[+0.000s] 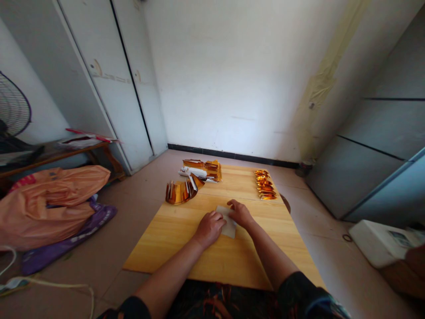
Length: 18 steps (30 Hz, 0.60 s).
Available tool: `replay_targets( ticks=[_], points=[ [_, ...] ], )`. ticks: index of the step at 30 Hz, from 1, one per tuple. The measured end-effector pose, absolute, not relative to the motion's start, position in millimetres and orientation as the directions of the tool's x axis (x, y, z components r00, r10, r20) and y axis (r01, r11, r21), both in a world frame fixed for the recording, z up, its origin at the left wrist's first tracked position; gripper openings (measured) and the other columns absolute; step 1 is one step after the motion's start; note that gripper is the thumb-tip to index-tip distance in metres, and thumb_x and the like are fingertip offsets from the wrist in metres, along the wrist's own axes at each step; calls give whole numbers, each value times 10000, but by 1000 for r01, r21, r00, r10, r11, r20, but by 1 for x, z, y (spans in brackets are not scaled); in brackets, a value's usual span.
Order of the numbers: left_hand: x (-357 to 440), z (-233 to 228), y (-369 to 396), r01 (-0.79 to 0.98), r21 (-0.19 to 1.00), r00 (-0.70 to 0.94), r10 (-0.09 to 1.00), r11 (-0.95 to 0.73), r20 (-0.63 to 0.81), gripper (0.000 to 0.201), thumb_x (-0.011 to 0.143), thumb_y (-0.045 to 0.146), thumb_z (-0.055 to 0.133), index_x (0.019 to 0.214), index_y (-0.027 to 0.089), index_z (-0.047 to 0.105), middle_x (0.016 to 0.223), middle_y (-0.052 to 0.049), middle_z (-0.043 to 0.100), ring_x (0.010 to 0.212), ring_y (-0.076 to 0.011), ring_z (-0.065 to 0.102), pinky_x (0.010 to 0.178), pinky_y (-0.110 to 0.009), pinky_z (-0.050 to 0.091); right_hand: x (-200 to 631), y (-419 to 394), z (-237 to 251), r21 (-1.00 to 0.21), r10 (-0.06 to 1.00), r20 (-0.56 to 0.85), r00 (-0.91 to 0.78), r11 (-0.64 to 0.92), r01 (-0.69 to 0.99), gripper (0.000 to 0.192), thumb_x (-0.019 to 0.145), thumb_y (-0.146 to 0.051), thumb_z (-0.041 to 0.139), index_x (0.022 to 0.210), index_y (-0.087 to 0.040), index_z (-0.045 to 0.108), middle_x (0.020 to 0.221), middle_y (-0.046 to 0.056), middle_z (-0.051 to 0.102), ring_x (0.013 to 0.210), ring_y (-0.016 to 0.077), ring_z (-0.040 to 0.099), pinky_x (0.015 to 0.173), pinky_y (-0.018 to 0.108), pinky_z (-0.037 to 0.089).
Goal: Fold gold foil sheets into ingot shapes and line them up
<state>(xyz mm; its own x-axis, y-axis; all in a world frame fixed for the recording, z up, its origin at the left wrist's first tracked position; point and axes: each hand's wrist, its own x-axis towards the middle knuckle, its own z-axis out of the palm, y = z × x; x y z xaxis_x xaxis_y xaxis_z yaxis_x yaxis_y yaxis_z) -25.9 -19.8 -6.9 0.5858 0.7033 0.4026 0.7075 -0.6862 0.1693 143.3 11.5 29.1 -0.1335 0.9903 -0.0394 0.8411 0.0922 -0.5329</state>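
A small pale grey sheet of paper (229, 229) lies on the wooden table (172, 239) in front of me. My left hand (210, 228) is closed at its left edge, with the fingers curled over the sheet. From the right, my right hand (241, 213) grips the upper right part, its fingers bent and the thumb side on the paper. Beyond my left hand stands a curved row of folded gold foil pieces (181, 191). Shiny folded gold pieces (264, 185) form another row at the table's far right.
At the far left table corner is a stack of gold and white sheets (202, 169). An orange bag (59, 195) and a purple bag (69, 241) lie on the floor at left. A white box (378, 241) stands right of the table, near a grey cabinet (368, 159).
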Motion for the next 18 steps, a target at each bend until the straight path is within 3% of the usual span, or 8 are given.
replay_targets(
  ticks=[5, 10, 18],
  points=[
    [-28, -1, -24, 706, 190, 590, 715, -682, 375, 205, 846, 142, 516, 909, 217, 696, 865, -41, 631, 861, -182, 527, 782, -309, 449, 143, 10, 19, -451, 971, 64, -229, 233, 861, 393, 686, -18, 520, 1022, -190, 626, 987, 40, 667, 900, 157, 584, 764, 225, 396],
    [-29, 2, -27, 699, 214, 591, 719, -683, 365, 185, 842, 157, 527, 926, 205, 685, 920, -38, 652, 869, -178, 550, 801, -307, 464, 144, -1, 13, -215, 899, 144, -413, 436, 874, 228, 786, -101, 517, 908, -207, 677, 900, 56, 633, 892, 179, 541, 763, 258, 368],
    [-31, 1, -34, 739, 249, 519, 765, -626, 382, 144, 847, 158, 499, 798, 194, 630, 925, -33, 611, 820, -142, 575, 766, -260, 484, 140, -21, 14, -94, 874, 127, -468, 481, 872, 246, 875, -199, 484, 1065, -267, 624, 966, 53, 591, 927, 194, 495, 754, 296, 323]
  ],
)
